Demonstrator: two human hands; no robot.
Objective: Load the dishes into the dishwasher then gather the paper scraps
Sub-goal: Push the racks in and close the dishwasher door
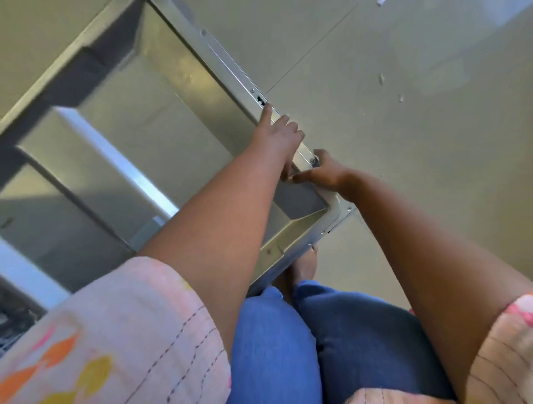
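Observation:
The dishwasher door (161, 121) lies open and flat, its steel inner face turned up. My left hand (278, 141) grips the door's top edge, forefinger stretched along the rim towards the latch slot (261, 100). Beside it, nearer the door's corner, my right hand (324, 173) also grips that edge, its fingers curled under the rim. Small white paper scraps (382, 78) lie on the grey floor to the right, another scrap (401, 98) close by, and one scrap (380, 3) at the top edge. No dishes show.
A dark strip of the dishwasher rack (14, 323) shows at the far left. My bare foot (305, 262) stands by the door's corner. Grey floor tiles (432, 158) spread to the right.

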